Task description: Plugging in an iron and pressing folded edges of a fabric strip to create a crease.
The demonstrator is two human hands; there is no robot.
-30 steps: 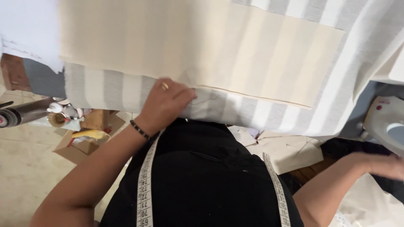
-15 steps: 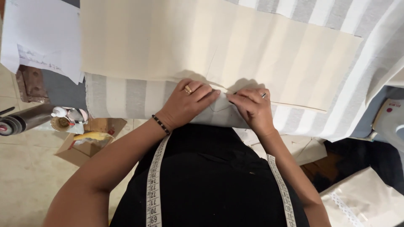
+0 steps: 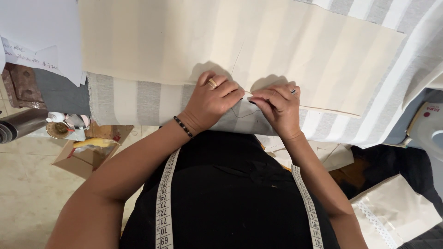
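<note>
Head view: our right hand (image 3: 277,103), absent from the cloth a second ago, has joined our left hand (image 3: 212,101) at the near edge of the cream rectangular fabric panel (image 3: 184,41). Both pinch that hem, fingertips nearly touching, over grey-and-white striped cloth (image 3: 138,103). At nine o'clock, a white paper sheet (image 3: 37,32); at three, a white iron (image 3: 427,131); at eight, a cardboard box (image 3: 83,154) on tiled floor.

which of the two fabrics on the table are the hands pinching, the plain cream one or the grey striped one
The plain cream fabric. Both the left hand and right hand pinch its near edge, which lies on top of the grey and white striped fabric.
</note>
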